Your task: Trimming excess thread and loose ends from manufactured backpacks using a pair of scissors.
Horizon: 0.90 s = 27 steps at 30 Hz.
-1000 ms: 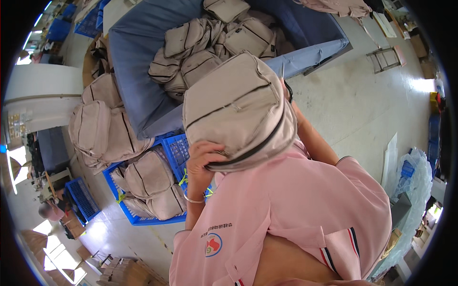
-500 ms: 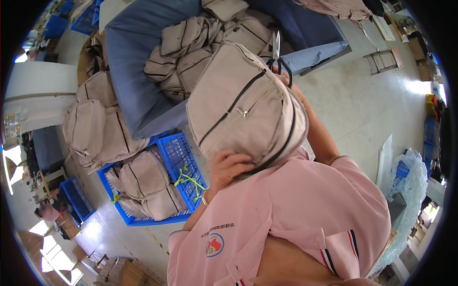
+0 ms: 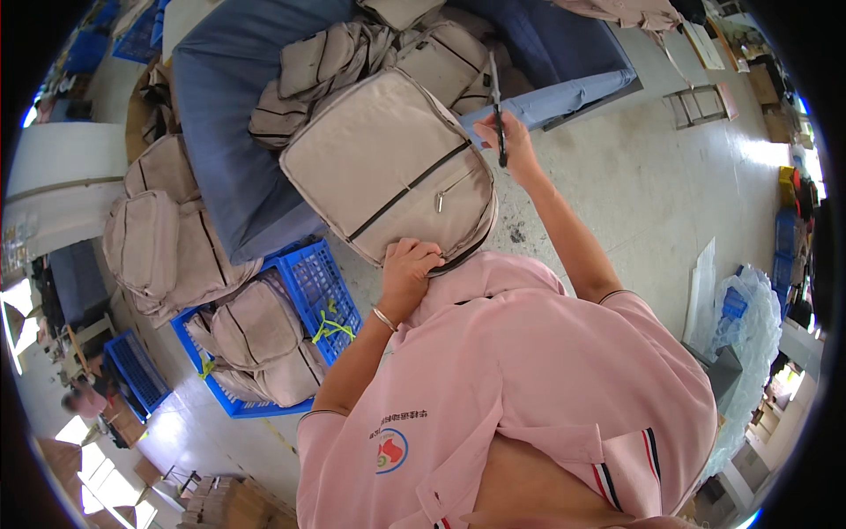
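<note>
the two hands stand apart, each with its own hold: the left hand (image 3: 411, 267) is clamped on the lower edge of a beige backpack (image 3: 379, 154), fingers over its front near the dark trim, while the right hand (image 3: 509, 145) grips scissors (image 3: 494, 84) whose tip points up and away, clear of the fabric. whether the blades are parted is hard to tell, since they show nearly edge-on. the backpack hangs in front of the wearer's pink shirt (image 3: 564, 370), its front panel facing up, with a dark band across it and a metal zip pull (image 3: 440, 203) dangling. work on this one looks unfinished, as a judgement – it is in hand and not set down, and no cut shows on it. beyond it, more beige backpacks (image 3: 443, 62) lie heaped in a blue-grey fabric bin (image 3: 233, 123); to the left, a few bags (image 3: 256, 326) lie in a blue crate (image 3: 256, 410), and another group of bags (image 3: 145, 238) is piled just beside – which of these heaps are dealt with and which are left, the view does not settle.
</note>
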Tool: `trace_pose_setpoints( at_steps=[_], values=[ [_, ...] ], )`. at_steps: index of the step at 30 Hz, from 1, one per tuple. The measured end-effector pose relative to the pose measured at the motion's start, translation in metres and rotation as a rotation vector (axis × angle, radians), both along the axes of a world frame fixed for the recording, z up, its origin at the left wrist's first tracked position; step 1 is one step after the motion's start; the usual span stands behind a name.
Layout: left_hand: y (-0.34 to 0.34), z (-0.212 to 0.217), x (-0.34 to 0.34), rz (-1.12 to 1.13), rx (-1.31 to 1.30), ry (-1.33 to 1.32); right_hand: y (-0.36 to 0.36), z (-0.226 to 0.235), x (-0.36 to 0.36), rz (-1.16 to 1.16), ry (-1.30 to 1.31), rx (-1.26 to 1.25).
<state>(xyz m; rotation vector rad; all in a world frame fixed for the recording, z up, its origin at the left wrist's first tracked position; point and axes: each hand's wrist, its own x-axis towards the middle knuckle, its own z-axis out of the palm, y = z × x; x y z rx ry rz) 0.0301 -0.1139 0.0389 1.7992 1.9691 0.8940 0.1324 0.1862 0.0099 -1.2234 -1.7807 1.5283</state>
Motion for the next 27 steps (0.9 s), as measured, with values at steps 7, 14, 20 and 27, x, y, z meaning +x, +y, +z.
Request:
trace_pose_setpoints(
  at_steps=[7,14,20,27],
  values=[
    [0.0,-0.005,0.0,0.013,-0.03,-0.009,-0.018,0.014,-0.044,0.05,-0.275,0.295],
    [0.007,-0.004,-0.006,-0.069,-0.045,-0.046,0.008,-0.028,-0.038,-0.169,0.358,-0.435],
    [0.006,-0.017,-0.006,-0.073,-0.042,-0.045,0.001,-0.006,-0.001,-0.104,-0.07,-0.095],
    [0.007,-0.018,-0.006,-0.056,-0.085,-0.013,-0.05,0.022,0.057,0.209,-0.619,0.284]
  ],
)
